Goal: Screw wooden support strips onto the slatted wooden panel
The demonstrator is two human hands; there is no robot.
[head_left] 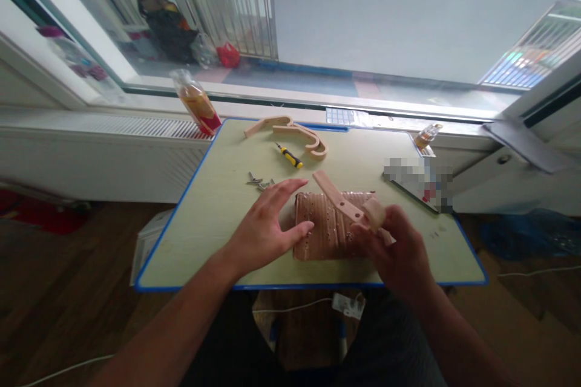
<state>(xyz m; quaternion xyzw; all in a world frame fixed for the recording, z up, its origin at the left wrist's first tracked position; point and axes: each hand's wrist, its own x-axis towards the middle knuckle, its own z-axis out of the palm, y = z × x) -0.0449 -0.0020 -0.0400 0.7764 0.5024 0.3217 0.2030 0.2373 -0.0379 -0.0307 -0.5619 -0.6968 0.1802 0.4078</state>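
My right hand (399,251) is closed round a flat wooden strip with holes (338,196), held slanting over a ribbed wooden panel (324,233) that lies on the small table (218,205). My left hand (267,227) hovers open, fingers spread, with its thumb at the panel's left edge. A few screws (259,181) lie just beyond my left fingertips. A yellow-handled screwdriver (290,157) rests farther back. Curved wooden pieces (295,133) lie near the table's far edge.
A bottle with orange contents (197,103) stands on the sill at the table's back left corner. A small bottle (427,135) stands at the back right, near a blurred flat object (420,181). A radiator and window run behind. A white cable (290,308) hangs under the table.
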